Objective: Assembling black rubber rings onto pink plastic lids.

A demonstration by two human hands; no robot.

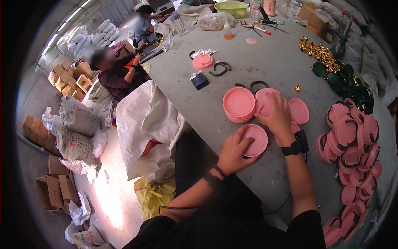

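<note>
the left hand (pixel 233 152) lies spread and flat on a single pink lid (pixel 255 140) that rests near the table's near edge, fingers open and pressing on its rim rather than closed round it. the right hand (pixel 275 112) reaches a little farther in, fingers curled over another pink lid (pixel 264 106) in a small cluster of lids; it seems to have hold of that lid, though how tight the grip is cannot be told. just left of it stands a neat stack of pink lids (pixel 239 103), and one more lid (pixel 299 111) lies just right of the hand.

judging from this, the step in hand looks like sorting or putting together lids one at a time: one lid pinned down, the next being picked from the cluster. the next move would call for lifting that lid free without dragging its neighbours and lining it up squarely.

along the table's right edge lies a long heap of pink lids with black handles (pixel 352 141). loose black handles (pixel 219 68) lie toward the middle, and gold pieces (pixel 319 52) toward the far right corner. the grey table (pixel 269 62) is large and scuffed. beside its left edge sit white sacks (pixel 145 120), two other people at work, and cardboard boxes (pixel 54 189) on the floor.
</note>
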